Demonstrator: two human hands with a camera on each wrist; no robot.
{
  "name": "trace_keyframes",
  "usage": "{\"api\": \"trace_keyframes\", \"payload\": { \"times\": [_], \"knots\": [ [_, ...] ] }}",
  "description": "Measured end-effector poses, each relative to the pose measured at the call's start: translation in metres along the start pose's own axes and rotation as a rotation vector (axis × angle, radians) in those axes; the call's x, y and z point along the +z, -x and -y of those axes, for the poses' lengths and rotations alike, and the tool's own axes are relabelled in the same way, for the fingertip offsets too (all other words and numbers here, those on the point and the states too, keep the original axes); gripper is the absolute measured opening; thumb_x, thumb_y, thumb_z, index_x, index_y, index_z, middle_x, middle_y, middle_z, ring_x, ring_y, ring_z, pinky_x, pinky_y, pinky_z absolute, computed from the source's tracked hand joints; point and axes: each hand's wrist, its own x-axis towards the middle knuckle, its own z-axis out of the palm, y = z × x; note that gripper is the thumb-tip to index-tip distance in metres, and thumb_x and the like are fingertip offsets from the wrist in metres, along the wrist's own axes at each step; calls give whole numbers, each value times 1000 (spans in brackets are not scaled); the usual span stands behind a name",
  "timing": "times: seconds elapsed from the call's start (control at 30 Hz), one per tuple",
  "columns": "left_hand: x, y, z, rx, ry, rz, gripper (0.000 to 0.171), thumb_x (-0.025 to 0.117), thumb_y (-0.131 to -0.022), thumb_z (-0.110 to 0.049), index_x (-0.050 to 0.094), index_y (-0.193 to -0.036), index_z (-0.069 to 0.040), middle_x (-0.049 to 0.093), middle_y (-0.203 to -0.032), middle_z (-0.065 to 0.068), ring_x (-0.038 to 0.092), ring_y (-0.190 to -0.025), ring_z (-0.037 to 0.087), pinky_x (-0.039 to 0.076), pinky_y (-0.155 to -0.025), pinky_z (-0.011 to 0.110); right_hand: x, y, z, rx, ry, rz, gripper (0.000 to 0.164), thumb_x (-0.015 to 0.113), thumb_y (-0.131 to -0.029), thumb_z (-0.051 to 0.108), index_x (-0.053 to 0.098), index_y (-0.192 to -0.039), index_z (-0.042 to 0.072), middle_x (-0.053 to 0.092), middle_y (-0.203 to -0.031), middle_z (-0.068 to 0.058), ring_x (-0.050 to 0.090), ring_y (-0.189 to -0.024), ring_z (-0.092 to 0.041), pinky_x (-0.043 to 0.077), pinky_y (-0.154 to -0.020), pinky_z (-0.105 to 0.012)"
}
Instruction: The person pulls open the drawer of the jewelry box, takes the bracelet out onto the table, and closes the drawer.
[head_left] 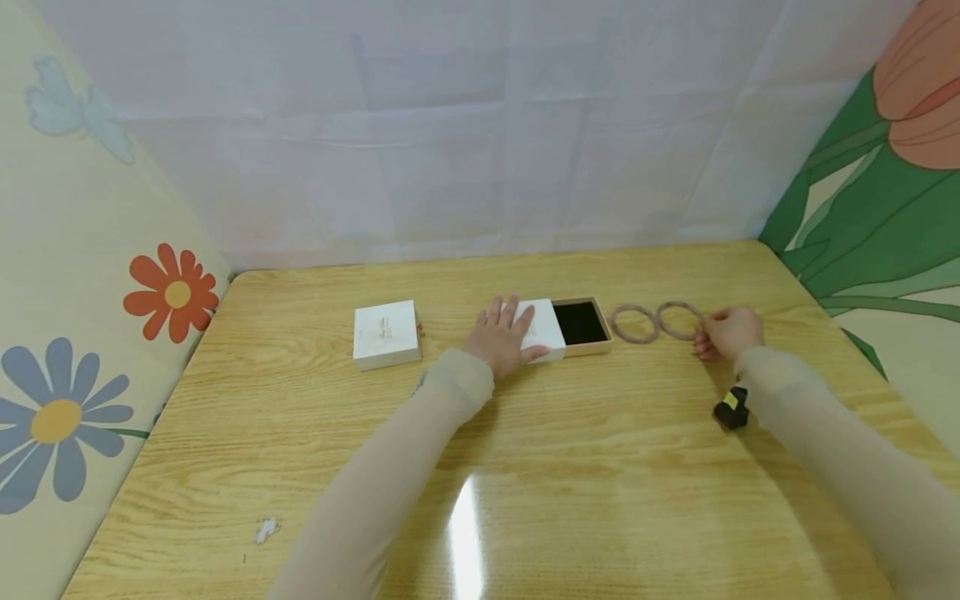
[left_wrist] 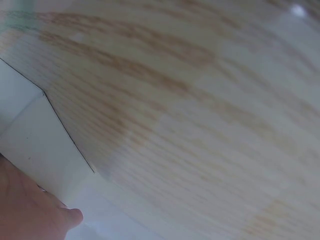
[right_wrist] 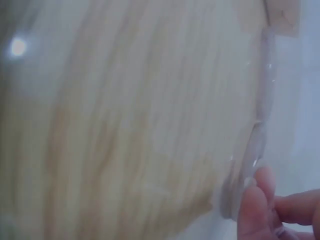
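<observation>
My left hand (head_left: 501, 340) lies with fingers spread on the white sleeve (head_left: 551, 329) of a drawer-style box; its thumb reaches along the near side, and the left wrist view shows this hand (left_wrist: 30, 210) against the white box wall (left_wrist: 40, 135). Out of the sleeve's right end sticks the tan drawer (head_left: 588, 349) with a black lining. Beside it lies a pale mauve bangle (head_left: 636, 341). A second, matching bangle (head_left: 678, 303) adjoins it on the right, and my right hand (head_left: 731, 333) pinches its right edge between thumb and fingers, slightly raised in the right wrist view.
A closed white box (head_left: 385, 333) with gold lettering and a small tab stands left of my left hand. The wooden table (head_left: 600, 467) ends at a white cloth backdrop (head_left: 465, 167). A white scuff (head_left: 266, 530) marks the front left. Painted panels flank both sides.
</observation>
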Motion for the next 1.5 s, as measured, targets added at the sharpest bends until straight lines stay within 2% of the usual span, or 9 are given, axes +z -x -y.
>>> {"api": "trace_keyframes", "payload": {
  "times": [0.33,0.83,1.1,1.5],
  "knots": [
    [-6,5,-1,7,27,5,77,24,-98,-64,0,-158,-22,-9,-162,9,-11,-147,31,5,-117,48,10,9,17,-28,-11,6,35,45,-99,4,45,-115,-27,61,-58,3,60,-46,-4,56,-50,-26],
    [-6,6,-1,2,22,14,78,24,-97,-65,-1,-158,-22,-11,-162,9,-10,-147,31,4,-117,47,29,19,33,-59,-2,47,35,46,-99,5,47,-116,-25,61,-60,0,59,-47,-4,54,-49,-24],
    [-10,11,-3,13,20,11,76,22,-99,-63,-1,-158,-21,-9,-162,10,-10,-147,30,5,-118,46,38,21,37,-84,-10,57,33,47,-97,4,51,-115,-24,59,-59,0,57,-46,-5,52,-46,-23],
    [-7,10,-2,13,31,-8,77,22,-98,-64,1,-158,-21,-8,-162,9,-10,-147,29,3,-118,45,49,21,40,-102,-26,87,31,48,-100,6,50,-109,-24,60,-58,0,57,-46,-5,53,-46,-24]
  ]
}}
